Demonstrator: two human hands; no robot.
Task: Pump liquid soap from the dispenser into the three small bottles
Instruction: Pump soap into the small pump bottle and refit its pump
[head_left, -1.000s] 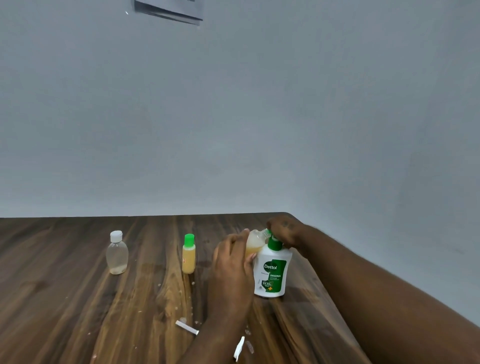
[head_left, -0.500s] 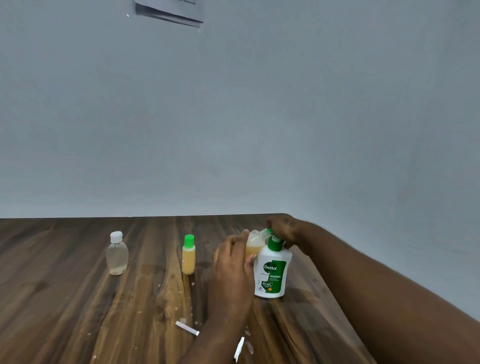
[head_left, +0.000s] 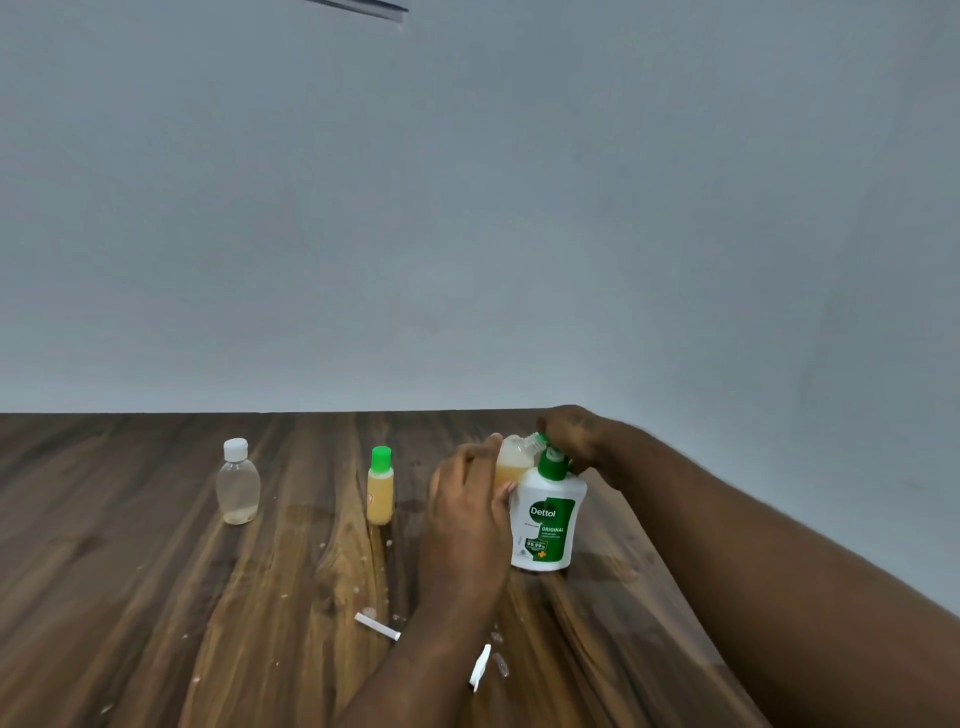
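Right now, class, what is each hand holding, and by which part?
The left hand grips a small uncapped bottle round its body. The right hand sits on the pump head of the Dettol dispenser; whether it grips cannot be told.

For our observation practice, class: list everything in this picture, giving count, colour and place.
table: one, brown wood, under everything
wall: one, grey, behind the table
soap dispenser: one, white with green pump, right of centre
held bottle: one, clear with amber soap, uncapped, tilted at the pump spout
green-capped bottle: one, amber-filled, centre
white-capped bottle: one, clear, nearly empty, left
white scraps: two, white, front centre
left hand: one, holds the held bottle
right hand: one, grips the pump head
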